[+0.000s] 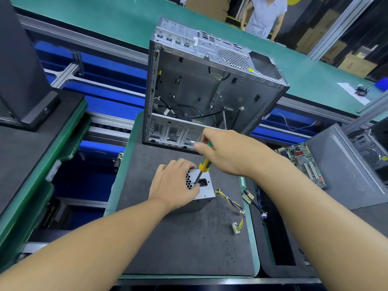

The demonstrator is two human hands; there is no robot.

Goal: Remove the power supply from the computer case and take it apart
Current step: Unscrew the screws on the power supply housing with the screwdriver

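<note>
Head camera: A person works at a dark grey tabletop [178, 238] edged in green, with both bare forearms reaching into view from below. The power supply [206, 191], a small silver metal box, sits out of the computer case [199, 85] on the tabletop just in front of it, its vented face and black mains socket turned upward. The left hand [174, 183] clamps the power supply, with fingers curled over its far edge and the thumb lying against the vented face. The right hand [226, 152] grips a screwdriver [204, 164] with a yellow and green handle, its shaft angled down so the tip meets the face beside the socket. A bundle of yellow, black and purple cables [235, 204] trails from the right side of the power supply across the tabletop and ends in a white connector [236, 225].

The computer case stands open-sided towards the camera at the far end of the tabletop, with loose black wires lying inside. A green circuit board [302, 162] lies to the right on a neighbouring surface, near another grey case [373, 152]. A black tower [21, 59] stands at the left. Beyond the case a green conveyor belt [126, 24] runs across the scene, with a second person [264, 15] in a pale garment standing on its far side.
</note>
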